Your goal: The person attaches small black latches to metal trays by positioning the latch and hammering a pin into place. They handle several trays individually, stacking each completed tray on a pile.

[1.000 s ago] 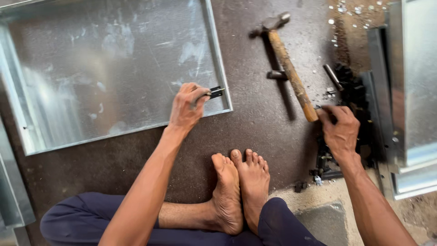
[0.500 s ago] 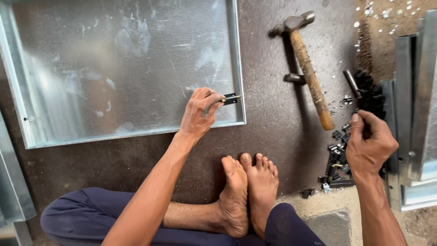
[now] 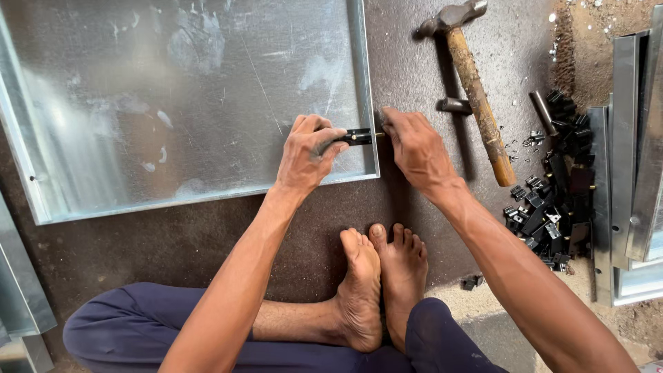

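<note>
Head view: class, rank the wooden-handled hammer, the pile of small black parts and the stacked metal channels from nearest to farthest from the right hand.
From the right hand:
1. Wooden-handled hammer, just to its right.
2. Pile of small black parts, farther right.
3. Stacked metal channels, at the right edge.

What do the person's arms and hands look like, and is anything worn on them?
Both arms are bare along all that shows, with no sleeves. The left hand and the right hand wear no gloves, rings, watch or bracelets that can be seen. Grey smudges mark the left hand's fingers.
</note>
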